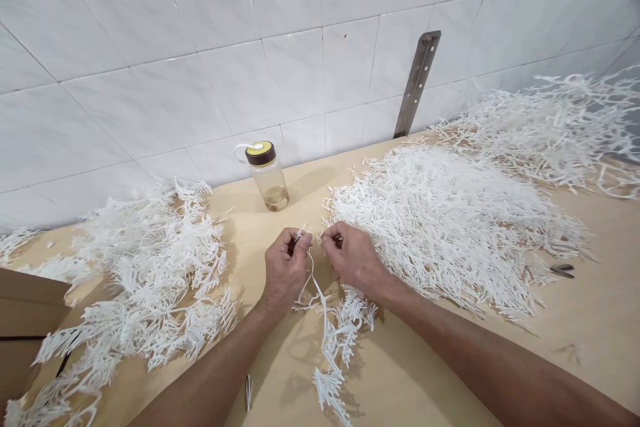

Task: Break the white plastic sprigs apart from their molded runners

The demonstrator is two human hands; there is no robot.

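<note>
Two hands: one left hand [285,273], one right hand [355,257]. White strands make three large heaps: one left heap [150,273], one right heap [450,220] and one far-right heap [560,127]; their single strands are too many and too tangled to count. One branched white string [327,343] lies at near centre. One bottle [270,183], one metal bracket [418,83], one table [390,373], one box [30,313] at near left. One small dark item [563,271] at right, possibly two pieces overlapping; cannot tell.
</note>
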